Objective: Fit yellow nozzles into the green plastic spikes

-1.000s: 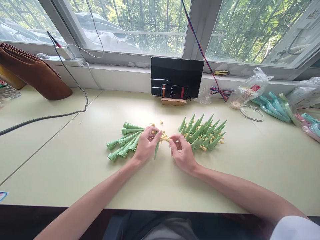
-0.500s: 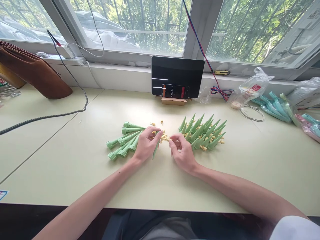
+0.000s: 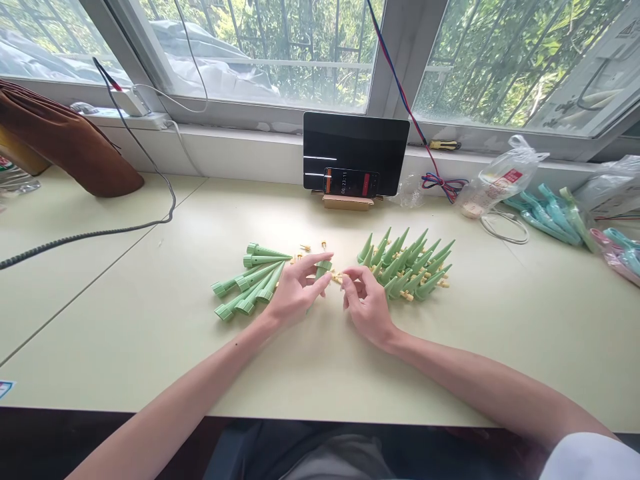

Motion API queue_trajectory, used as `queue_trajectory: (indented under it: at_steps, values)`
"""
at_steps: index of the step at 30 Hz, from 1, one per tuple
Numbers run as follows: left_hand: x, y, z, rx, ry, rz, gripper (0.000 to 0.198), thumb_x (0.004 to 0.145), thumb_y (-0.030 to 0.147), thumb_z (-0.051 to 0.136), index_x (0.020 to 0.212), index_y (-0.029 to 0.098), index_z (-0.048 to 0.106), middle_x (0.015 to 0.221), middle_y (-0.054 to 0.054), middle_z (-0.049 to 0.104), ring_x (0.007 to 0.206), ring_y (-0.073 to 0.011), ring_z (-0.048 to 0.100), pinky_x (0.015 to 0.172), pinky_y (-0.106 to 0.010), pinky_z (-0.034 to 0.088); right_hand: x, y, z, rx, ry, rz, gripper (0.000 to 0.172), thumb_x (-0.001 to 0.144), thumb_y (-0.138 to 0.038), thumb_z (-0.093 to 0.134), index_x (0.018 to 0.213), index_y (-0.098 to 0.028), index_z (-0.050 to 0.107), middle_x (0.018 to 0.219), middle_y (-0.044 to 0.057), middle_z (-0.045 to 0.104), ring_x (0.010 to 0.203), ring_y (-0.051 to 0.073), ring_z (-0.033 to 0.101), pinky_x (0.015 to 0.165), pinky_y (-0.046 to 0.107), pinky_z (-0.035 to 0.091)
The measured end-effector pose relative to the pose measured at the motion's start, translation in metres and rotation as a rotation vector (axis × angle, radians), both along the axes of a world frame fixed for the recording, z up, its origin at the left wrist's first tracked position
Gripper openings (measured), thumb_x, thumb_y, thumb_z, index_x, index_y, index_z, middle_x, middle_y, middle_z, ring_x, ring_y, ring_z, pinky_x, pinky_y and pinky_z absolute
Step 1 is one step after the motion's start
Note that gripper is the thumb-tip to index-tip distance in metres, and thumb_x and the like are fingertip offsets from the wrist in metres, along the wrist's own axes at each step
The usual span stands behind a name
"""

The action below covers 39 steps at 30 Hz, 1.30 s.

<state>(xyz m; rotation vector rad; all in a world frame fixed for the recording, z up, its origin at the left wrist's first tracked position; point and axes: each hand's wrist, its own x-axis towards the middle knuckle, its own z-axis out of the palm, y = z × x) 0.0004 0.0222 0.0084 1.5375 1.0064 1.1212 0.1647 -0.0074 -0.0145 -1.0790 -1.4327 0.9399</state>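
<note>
My left hand (image 3: 296, 288) is closed on a green plastic plant watering spike (image 3: 324, 268), its wide capped end showing between thumb and forefinger. Most of the spike's tapered body is hidden by the hand. Opposite it, my right hand (image 3: 369, 305) pinches a small yellow plastic valve piece (image 3: 337, 276) close to the capped end; whether the two parts touch I cannot tell. Left of my hands lies a fan of green spikes (image 3: 250, 277) without visible yellow parts. A cluster of green spikes with yellow pieces (image 3: 407, 263) lies just beyond my right hand.
Small loose yellow pieces (image 3: 305, 247) lie behind my left hand. A phone (image 3: 351, 182) on a cardboard stand leans before a dark tablet (image 3: 356, 140). Bagged items (image 3: 500, 177) and a coiled cable (image 3: 505, 227) lie back right; a black cord (image 3: 100, 232) crosses the left.
The spike in my left hand has turned so its capped end faces up between the fingers. My left fingers have spread around it. The right hand has barely moved.
</note>
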Motion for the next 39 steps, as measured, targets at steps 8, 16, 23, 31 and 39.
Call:
queue_trajectory:
  at_steps: [8,16,23,31,39]
  values:
    - [-0.0011,-0.0022,0.0019,0.184,0.141,-0.061,0.042,0.085,0.021,0.066,0.126,0.026,0.063,0.123,-0.007,0.057,0.102,-0.0175,0.060,0.076,-0.027,0.062,-0.0003,0.0001,0.0014,0.008,0.025,-0.004,0.014,0.098,-0.036,0.053,0.100,-0.022,0.054,0.081,-0.002,0.057,0.051,0.008,0.054,0.047,0.022,0.044]
    - [0.0012,-0.0046,0.0029,0.258,0.211,-0.006,0.039,0.085,0.020,0.064,0.124,0.026,0.064,0.120,-0.007,0.059,0.097,-0.0153,0.062,0.076,-0.027,0.062,0.0000,-0.0015,0.0031,0.006,0.019,-0.003,0.014,0.097,-0.035,0.054,0.099,-0.022,0.055,0.082,-0.002,0.056,0.053,0.008,0.054,0.047,0.023,0.044]
    - [0.0002,-0.0044,0.0009,0.272,0.247,0.018,0.040,0.085,0.019,0.064,0.124,0.025,0.063,0.122,-0.006,0.060,0.102,-0.0168,0.061,0.079,-0.028,0.061,-0.0005,-0.0002,0.0019,0.007,0.021,0.001,0.016,0.095,-0.035,0.057,0.102,-0.021,0.054,0.086,-0.001,0.058,0.054,0.009,0.056,0.048,0.023,0.045]
    - [0.0014,-0.0053,0.0015,0.293,0.240,0.019,0.040,0.084,0.016,0.064,0.123,0.025,0.064,0.119,-0.005,0.059,0.098,-0.0147,0.062,0.079,-0.027,0.061,0.0001,-0.0003,0.0017,0.003,0.033,0.002,0.015,0.095,-0.035,0.058,0.101,-0.022,0.055,0.084,-0.001,0.059,0.055,0.009,0.057,0.049,0.024,0.047]
    - [0.0024,-0.0062,0.0037,0.360,0.276,0.030,0.040,0.084,0.015,0.063,0.122,0.026,0.064,0.118,-0.006,0.060,0.096,-0.0144,0.063,0.075,-0.025,0.061,0.0006,0.0002,0.0012,0.009,0.034,0.009,0.015,0.095,-0.036,0.059,0.101,-0.023,0.055,0.087,0.000,0.062,0.055,0.010,0.057,0.049,0.024,0.047]
